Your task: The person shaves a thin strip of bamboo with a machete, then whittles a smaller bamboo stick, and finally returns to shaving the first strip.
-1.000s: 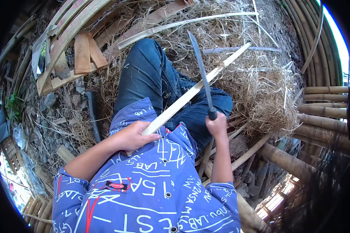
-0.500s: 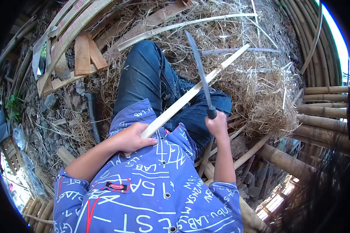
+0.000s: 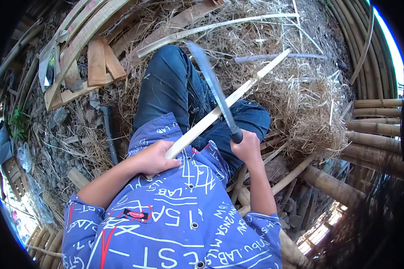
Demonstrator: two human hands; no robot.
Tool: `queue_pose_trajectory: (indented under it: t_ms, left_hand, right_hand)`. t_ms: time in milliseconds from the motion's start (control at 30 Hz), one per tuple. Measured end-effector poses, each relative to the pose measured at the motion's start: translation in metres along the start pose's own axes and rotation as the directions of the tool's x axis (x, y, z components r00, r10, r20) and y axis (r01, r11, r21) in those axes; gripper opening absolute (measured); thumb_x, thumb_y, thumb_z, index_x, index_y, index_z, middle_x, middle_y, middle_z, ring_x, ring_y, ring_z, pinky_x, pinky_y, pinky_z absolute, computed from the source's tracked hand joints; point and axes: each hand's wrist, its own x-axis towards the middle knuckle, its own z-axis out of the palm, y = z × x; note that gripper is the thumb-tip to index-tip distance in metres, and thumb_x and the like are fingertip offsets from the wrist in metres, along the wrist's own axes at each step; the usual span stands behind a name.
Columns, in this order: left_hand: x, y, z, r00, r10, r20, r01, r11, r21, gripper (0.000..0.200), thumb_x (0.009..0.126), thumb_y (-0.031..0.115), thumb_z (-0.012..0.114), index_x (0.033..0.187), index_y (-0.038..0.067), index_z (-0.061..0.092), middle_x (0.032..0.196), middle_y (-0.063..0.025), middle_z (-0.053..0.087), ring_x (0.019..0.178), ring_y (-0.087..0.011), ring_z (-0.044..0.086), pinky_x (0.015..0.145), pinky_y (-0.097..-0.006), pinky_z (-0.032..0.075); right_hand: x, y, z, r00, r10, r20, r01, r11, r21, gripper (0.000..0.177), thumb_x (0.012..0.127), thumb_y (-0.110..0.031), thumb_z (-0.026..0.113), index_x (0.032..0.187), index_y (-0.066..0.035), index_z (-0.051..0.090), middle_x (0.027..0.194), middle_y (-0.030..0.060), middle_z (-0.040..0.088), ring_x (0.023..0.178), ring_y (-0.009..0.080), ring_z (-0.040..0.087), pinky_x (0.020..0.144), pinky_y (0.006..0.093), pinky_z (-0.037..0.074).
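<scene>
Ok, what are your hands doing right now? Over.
Left hand shut on strip, near its end. Right hand shut on knife, blade crossing the strip. Leg right under both.

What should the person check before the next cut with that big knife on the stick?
1. Left hand holds the bamboo strip at its near end: ok.
2. Right hand closed around the handle of the knife: ok.
3. Left hand away from the knife: ok, the knife crosses the strip farther out.
4. Leg clear of the knife: not ok, it lies right beneath.
5. Edge seated on the strip: cannot tell, the knife is blurred.
</scene>
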Motion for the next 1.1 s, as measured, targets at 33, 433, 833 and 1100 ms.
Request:
queue_pose_trajectory:
  t_ms: [33, 433, 833, 1100]
  left_hand:
    - [0.001, -0.003, 0.001, 0.999, 0.027, -0.021, -0.027, 0.999, 0.018, 0.039, 0.082, 0.020, 0.074, 0.110, -0.004, 0.061, 0.084, -0.0043, 0.064, 0.077, -0.0100, 0.056, 0.070, -0.0276, 0.048]
    - [0.000, 0.004, -0.002, 1.000, -0.011, 0.006, 0.012, 0.997, -0.074, 0.041, 0.081, 0.022, 0.077, 0.108, -0.004, 0.061, 0.079, -0.0008, 0.061, 0.071, -0.0082, 0.055, 0.064, -0.0268, 0.047]
    - [0.002, -0.004, -0.006, 0.995, 0.101, -0.018, -0.100, 0.995, 0.023, 0.044, 0.080, 0.025, 0.077, 0.110, -0.004, 0.062, 0.080, -0.0052, 0.064, 0.070, -0.0104, 0.057, 0.065, -0.0283, 0.048]
    - [0.003, -0.007, -0.002, 0.997, 0.079, -0.016, -0.080, 0.997, -0.024, 0.047, 0.079, 0.028, 0.078, 0.108, -0.005, 0.062, 0.077, -0.0055, 0.062, 0.067, -0.0109, 0.056, 0.062, -0.0280, 0.047]
  right_hand:
    - [0.000, -0.001, -0.001, 0.998, -0.055, 0.019, 0.056, 0.997, -0.048, 0.020, 0.071, -0.021, 0.066, 0.081, -0.004, 0.067, 0.082, 0.0236, 0.067, 0.084, 0.0429, 0.065, 0.081, 0.0520, 0.051]
    - [0.005, 0.009, -0.003, 0.999, 0.020, -0.029, -0.020, 1.000, -0.012, 0.019, 0.072, -0.021, 0.065, 0.077, -0.003, 0.067, 0.079, 0.0251, 0.066, 0.082, 0.0433, 0.065, 0.077, 0.0506, 0.052]
    - [0.038, 0.071, 0.002, 0.973, 0.151, -0.176, -0.132, 0.984, 0.118, 0.024, 0.075, -0.019, 0.071, 0.080, 0.003, 0.065, 0.080, 0.0263, 0.067, 0.084, 0.0436, 0.065, 0.074, 0.0487, 0.052]
    - [0.011, 0.064, 0.042, 0.961, 0.161, -0.223, -0.096, 0.956, 0.278, 0.026, 0.075, -0.020, 0.075, 0.076, 0.003, 0.063, 0.073, 0.0244, 0.066, 0.076, 0.0431, 0.065, 0.067, 0.0471, 0.051]
